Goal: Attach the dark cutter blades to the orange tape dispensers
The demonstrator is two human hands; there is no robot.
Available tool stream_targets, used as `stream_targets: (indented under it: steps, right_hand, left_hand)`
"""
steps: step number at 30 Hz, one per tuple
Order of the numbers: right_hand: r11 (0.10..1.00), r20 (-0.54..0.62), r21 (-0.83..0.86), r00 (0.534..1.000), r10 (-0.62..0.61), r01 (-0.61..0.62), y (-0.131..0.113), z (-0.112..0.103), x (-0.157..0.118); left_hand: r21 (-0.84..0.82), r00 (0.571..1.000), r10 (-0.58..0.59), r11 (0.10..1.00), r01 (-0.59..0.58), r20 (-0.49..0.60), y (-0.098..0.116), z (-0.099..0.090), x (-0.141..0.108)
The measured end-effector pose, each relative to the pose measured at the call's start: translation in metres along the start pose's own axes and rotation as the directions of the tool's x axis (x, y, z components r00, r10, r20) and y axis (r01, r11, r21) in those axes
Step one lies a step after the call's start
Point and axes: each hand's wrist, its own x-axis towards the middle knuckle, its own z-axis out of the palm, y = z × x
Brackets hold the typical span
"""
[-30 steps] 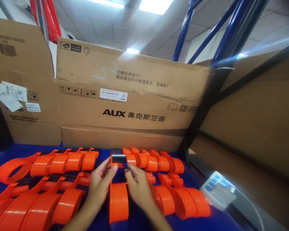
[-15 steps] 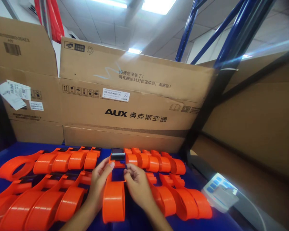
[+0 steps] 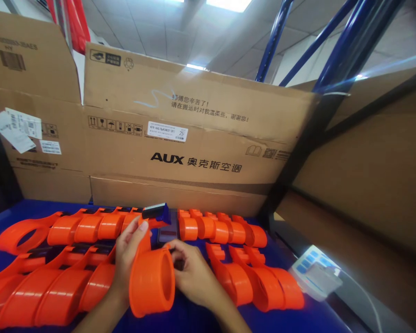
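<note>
My left hand (image 3: 131, 249) is closed around the arm of an orange tape dispenser (image 3: 149, 289), which is tilted with its wide ring toward me. At its far end sits a black strip with a toothed edge and a dark blue side piece (image 3: 165, 213). My right hand (image 3: 194, 273) has its fingers curled, thumb and forefinger pinched at the ring's upper right edge. Beyond the hands lies a dark flat phone-like object (image 3: 168, 230). Dispensers with black ends (image 3: 64, 229) lie in rows on the left; ones with bare orange ends (image 3: 237, 236) lie on the right.
A blue table surface (image 3: 190, 319) carries the rows. Behind it stands a large cardboard sheet (image 3: 208, 143). To the right are a white box with blue squares and a cable (image 3: 314, 273), and a dark and blue rack post (image 3: 319, 115).
The dispenser has turned and tilted, its toothed end swinging left and up. My left hand has shifted left with it. My right hand has moved from the toothed end down to the ring's edge.
</note>
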Motion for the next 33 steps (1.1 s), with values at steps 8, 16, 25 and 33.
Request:
stream_targets:
  steps: [8,16,25,33]
  right_hand:
    - [0.993,0.143,-0.087,0.988,-0.064,0.076,-0.022,-0.001,0.000]
    - [0.988,-0.125,-0.151,0.992,-0.033,0.014,0.005,-0.010,0.004]
    - [0.993,-0.273,-0.101,0.959,-0.081,0.055,0.005,-0.017,0.002]
    - [0.914,-0.291,-0.386,0.925,-0.246,0.121,0.010,-0.014,-0.001]
  left_hand:
    - [0.005,0.992,-0.019,1.000,0.019,0.124,0.009,0.012,-0.009]
    - [0.065,0.986,-0.063,0.996,0.054,0.157,-0.019,0.004,0.007]
    - [0.107,0.955,-0.151,0.986,0.128,0.254,-0.030,0.008,-0.001]
    - [0.148,0.901,-0.261,0.964,0.222,0.347,-0.040,0.008,0.003]
